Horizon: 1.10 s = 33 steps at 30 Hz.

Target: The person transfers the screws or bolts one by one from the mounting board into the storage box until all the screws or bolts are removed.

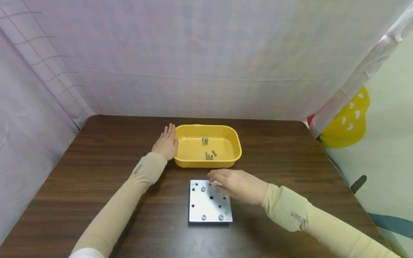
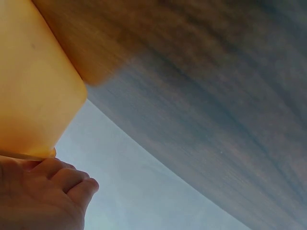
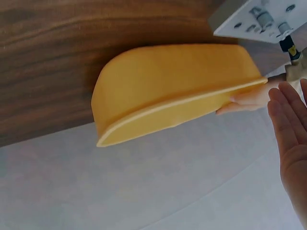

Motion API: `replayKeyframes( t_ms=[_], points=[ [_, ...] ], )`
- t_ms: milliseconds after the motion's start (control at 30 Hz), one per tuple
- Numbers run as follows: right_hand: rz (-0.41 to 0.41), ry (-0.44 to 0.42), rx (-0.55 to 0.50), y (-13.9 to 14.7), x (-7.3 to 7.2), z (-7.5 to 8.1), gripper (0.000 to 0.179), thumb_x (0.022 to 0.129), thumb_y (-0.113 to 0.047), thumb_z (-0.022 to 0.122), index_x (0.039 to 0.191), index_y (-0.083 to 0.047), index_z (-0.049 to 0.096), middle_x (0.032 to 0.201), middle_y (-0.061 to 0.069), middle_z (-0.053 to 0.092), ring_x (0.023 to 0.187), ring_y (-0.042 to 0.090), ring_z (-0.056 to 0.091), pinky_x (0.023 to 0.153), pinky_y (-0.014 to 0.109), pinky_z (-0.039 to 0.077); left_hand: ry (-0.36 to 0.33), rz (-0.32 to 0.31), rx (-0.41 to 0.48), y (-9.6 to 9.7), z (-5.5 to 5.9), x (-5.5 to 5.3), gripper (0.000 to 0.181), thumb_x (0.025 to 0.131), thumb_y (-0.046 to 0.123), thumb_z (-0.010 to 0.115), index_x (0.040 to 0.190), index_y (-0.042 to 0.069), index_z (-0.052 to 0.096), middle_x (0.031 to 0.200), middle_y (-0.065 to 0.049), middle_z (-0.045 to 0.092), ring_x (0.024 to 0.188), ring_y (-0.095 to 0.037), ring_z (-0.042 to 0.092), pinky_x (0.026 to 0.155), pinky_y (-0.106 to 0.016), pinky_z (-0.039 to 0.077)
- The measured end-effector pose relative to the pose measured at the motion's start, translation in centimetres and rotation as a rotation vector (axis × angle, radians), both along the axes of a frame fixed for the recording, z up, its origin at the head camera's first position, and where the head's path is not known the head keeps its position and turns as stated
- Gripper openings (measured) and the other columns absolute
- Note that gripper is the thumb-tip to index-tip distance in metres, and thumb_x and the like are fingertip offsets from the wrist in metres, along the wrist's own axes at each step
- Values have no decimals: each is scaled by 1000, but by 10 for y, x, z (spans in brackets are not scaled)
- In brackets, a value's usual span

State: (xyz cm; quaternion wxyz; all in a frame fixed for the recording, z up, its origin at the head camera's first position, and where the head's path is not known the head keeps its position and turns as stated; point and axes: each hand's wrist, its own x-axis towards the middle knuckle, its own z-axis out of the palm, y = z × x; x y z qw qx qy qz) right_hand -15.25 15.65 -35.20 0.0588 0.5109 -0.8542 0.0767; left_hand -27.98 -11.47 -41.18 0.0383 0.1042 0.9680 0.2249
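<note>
Here we see the left hand (image 1: 166, 143) lying flat on the desk (image 1: 106, 157), fingers straight and together, its side touching the left wall of the yellow tray (image 1: 193, 163). In the left wrist view the fingers (image 2: 72, 184) press against the tray's outer wall (image 2: 33, 96). It holds nothing.

The right hand (image 1: 237, 184) hovers over the far right corner of the metal plate (image 1: 206, 204), fingers curled inward around a small silvery bolt (image 1: 215, 183) (only a glint of it shows between the fingertips, so we cannot tell how it sits in the plate). In the right wrist view the palm (image 3: 290, 129) shows at the right edge, and the bolt's tip (image 3: 293, 56) hangs just below the plate's corner (image 3: 249, 21).

The plate lies flat on the desk just in front of the tray, close but apart from it. Bolts (image 1: 203, 188) already stand in several of its holes, others remain dark and open. Inside the tray, a few loose bolts (image 1: 209, 154) lie on the floor. A pale curtain (image 1: 206, 57) hangs around the desk, with a yellow shape (image 1: 350, 122) on its right panel.
</note>
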Motion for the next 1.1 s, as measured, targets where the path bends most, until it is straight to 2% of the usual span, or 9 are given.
replayKeyframes(
  t_ms=[267, 633, 933, 1100],
  points=[
    [20, -12, -44, 6, 13, -8, 37, 89, -11, 73, 121, 3, 62, 118, 13, 70, 105, 21, 70, 90, 27, 58, 3, -3, 4, -1, 0, 0, 60, 107, 23, 24, 157, -2, 3, 165, -20, 2, 153, -36, 5, 127, -46, 10],
    [-12, -27, -34, 19, 32, -17, 29, 90, -11, 71, 116, -2, 66, 118, 9, 70, 104, 20, 71, 88, 28, 59, 4, -9, 6, -1, 2, 1, 59, 106, 22, 24, 157, -3, 5, 165, -20, 2, 153, -37, 5, 126, -47, 10],
    [4, -30, -77, 30, 45, -27, 28, 88, -11, 73, 114, -5, 66, 117, 6, 70, 105, 16, 70, 90, 27, 58, -8, -4, 2, 0, 2, 1, 60, 107, 23, 23, 157, -1, 3, 165, -19, 1, 153, -36, 4, 127, -46, 10],
    [4, -33, -60, 35, 52, -34, 24, 87, -10, 73, 110, -8, 65, 121, 6, 69, 107, 16, 69, 90, 28, 58, 2, 0, -2, 0, 1, 1, 60, 107, 23, 24, 157, -2, 4, 165, -19, 2, 153, -36, 5, 127, -46, 11]
  ],
)
